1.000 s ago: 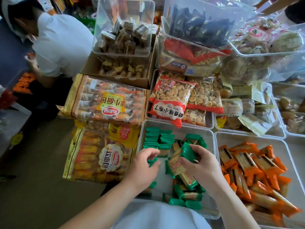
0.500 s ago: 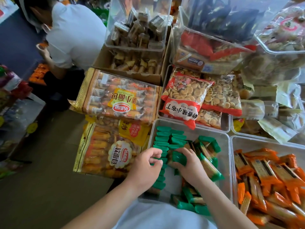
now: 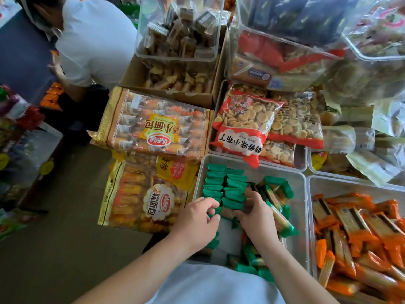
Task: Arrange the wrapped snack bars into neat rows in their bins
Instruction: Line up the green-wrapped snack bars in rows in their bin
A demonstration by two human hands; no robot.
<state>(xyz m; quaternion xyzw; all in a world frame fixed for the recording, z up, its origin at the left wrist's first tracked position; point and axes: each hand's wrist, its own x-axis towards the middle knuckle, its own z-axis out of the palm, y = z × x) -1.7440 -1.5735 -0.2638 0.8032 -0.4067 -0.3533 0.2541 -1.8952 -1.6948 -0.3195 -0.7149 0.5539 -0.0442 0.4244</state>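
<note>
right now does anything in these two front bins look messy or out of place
Yes. In the green bin, only the far-left green bars sit in neat rows; the ones on its right and near side lie tilted and crisscrossed. The orange bars in the next bin are a jumbled heap, pointing every way.

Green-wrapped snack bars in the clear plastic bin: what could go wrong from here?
1. The left hand and right hand crowd the tidy green rows; a nudge may topple them.
2. Loose green-wrapped bars leaning alongside may slide in.
3. The red-and-white biscuit bag overhangs the clear plastic bin's rim and could slump in.
</note>
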